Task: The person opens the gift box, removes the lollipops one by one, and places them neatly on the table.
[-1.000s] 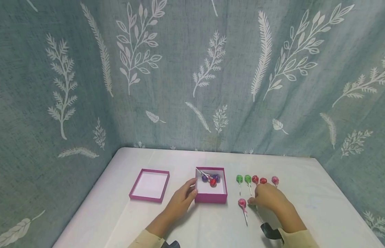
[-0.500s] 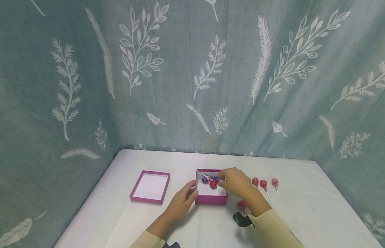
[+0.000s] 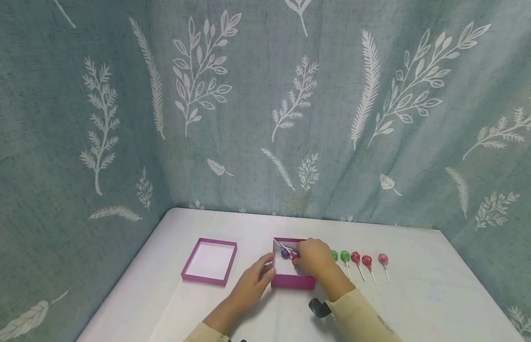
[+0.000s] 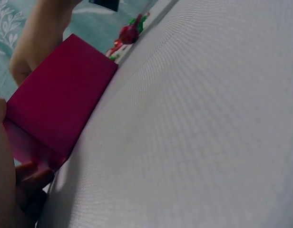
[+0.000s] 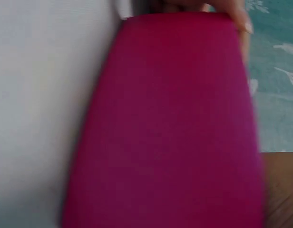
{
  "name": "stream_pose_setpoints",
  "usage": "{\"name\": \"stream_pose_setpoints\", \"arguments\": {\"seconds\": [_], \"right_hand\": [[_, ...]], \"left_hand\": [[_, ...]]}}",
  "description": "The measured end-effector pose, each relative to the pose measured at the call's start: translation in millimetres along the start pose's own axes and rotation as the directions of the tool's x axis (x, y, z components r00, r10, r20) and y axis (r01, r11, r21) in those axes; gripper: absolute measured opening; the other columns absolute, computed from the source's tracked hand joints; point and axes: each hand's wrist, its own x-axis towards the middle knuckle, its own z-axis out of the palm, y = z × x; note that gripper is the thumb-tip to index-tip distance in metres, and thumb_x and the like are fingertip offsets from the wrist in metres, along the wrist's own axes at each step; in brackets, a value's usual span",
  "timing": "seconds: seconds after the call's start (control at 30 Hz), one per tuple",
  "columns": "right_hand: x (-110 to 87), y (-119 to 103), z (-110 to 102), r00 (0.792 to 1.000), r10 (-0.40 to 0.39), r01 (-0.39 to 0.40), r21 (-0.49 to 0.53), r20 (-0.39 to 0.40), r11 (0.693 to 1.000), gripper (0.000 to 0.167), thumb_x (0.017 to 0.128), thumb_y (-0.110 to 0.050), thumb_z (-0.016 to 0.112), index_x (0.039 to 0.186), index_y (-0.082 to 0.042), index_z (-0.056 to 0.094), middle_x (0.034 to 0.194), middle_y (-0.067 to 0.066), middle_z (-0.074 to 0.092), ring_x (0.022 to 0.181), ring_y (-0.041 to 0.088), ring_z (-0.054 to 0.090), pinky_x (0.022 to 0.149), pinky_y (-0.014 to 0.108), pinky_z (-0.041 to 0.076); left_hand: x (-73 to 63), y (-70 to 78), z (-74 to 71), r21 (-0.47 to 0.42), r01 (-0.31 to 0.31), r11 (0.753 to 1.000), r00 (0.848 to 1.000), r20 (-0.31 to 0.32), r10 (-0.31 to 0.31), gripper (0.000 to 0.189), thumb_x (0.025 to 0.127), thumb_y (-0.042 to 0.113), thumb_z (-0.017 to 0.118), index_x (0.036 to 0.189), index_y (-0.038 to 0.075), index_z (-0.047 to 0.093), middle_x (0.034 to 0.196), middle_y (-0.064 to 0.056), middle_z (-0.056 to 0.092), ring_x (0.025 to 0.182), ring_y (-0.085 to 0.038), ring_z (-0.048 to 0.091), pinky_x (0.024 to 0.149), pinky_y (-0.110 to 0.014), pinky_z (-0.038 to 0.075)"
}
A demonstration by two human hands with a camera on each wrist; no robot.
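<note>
In the head view a magenta box (image 3: 293,282) with a white inside stands mid-table, upright. A purple lollipop (image 3: 285,254) and a red lollipop (image 3: 294,259) lie in it, white sticks toward the far left corner. My left hand (image 3: 253,280) touches the box's left side with relaxed fingers and thumb. My right hand (image 3: 315,256) reaches over the right rim, fingers down inside; what they hold is hidden and I cannot tell. Both wrist views are largely filled by the box's outer walls.
Right of the box lies a row with a green lollipop (image 3: 344,256), red lollipops (image 3: 367,261) and a pink lollipop (image 3: 383,259). The left wrist view shows another red lollipop (image 4: 130,34) near the box. A shallow magenta lid (image 3: 204,280) lies to the left.
My right hand has moved left from the lollipops on the table to the box, its fingers now deeper inside. The left hand has stayed at the box's left side.
</note>
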Motion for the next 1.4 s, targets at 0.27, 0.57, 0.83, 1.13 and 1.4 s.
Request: {"name": "stream_pose_setpoints", "arguments": {"seconds": [0.27, 0.57, 0.83, 1.13, 1.4], "right_hand": [[-1.4, -3, 9, 0.999, 0.014, -0.017, -0.08, -0.035, 0.997, 0.024, 0.078, -0.034, 0.081, 0.076, -0.014, 0.068, 0.062, -0.002, 0.056, 0.06, 0.021, 0.058, 0.057, 0.039, 0.054], [-0.9, -4, 4, 0.999, 0.052, -0.052, -0.051, -0.006, 0.997, 0.008, 0.077, -0.017, 0.076, 0.082, -0.014, 0.07, 0.068, 0.002, 0.062, 0.062, 0.022, 0.06, 0.057, 0.04, 0.054], [-1.5, -6, 4, 0.99, 0.134, -0.131, -0.068, 0.048, 0.989, 0.015, 0.074, -0.024, 0.08, 0.073, -0.013, 0.07, 0.067, 0.002, 0.062, 0.062, 0.022, 0.059, 0.056, 0.039, 0.054], [-8.5, 0, -1, 0.994, 0.109, -0.11, 0.141, 0.021, 0.984, 0.021, 0.074, -0.017, 0.075, 0.061, -0.016, 0.058, 0.056, -0.004, 0.052, 0.054, 0.017, 0.047, 0.051, 0.035, 0.044], [-24.4, 11, -15, 0.99, 0.121, -0.084, 0.388, -0.074, 0.918, 0.009, 0.083, -0.019, 0.068, 0.087, -0.012, 0.066, 0.072, -0.002, 0.052, 0.066, 0.016, 0.047, 0.058, 0.034, 0.042]], "left_hand": [[0.0, 4.3, 0.1, -0.001, -0.022, 1.0, 1.0, -0.017, 0.022, 0.047, 0.104, 0.031, 0.047, 0.146, 0.01, 0.041, 0.144, -0.01, 0.049, 0.121, -0.025, 0.057, 0.105, -0.048, 0.039], [2.2, 0.8, 0.5, 0.004, -0.006, 1.0, 0.999, -0.031, 0.006, 0.048, 0.104, 0.035, 0.046, 0.147, 0.015, 0.041, 0.145, -0.009, 0.048, 0.121, -0.024, 0.056, 0.106, -0.047, 0.038], [2.4, -0.9, 2.6, -0.005, -0.002, 1.0, 1.0, -0.029, 0.002, 0.048, 0.103, 0.034, 0.048, 0.147, 0.015, 0.041, 0.146, -0.008, 0.047, 0.121, -0.023, 0.056, 0.105, -0.046, 0.04], [0.5, 0.1, 2.1, 0.0, -0.006, 1.0, 1.0, -0.021, 0.006, 0.048, 0.104, 0.032, 0.047, 0.148, 0.013, 0.04, 0.145, -0.011, 0.047, 0.122, -0.025, 0.056, 0.105, -0.047, 0.039], [1.6, -0.2, 2.7, -0.006, -0.023, 1.0, 0.999, -0.028, 0.023, 0.046, 0.104, 0.029, 0.048, 0.146, 0.011, 0.041, 0.142, -0.013, 0.05, 0.12, -0.026, 0.057, 0.104, -0.047, 0.041]]}}
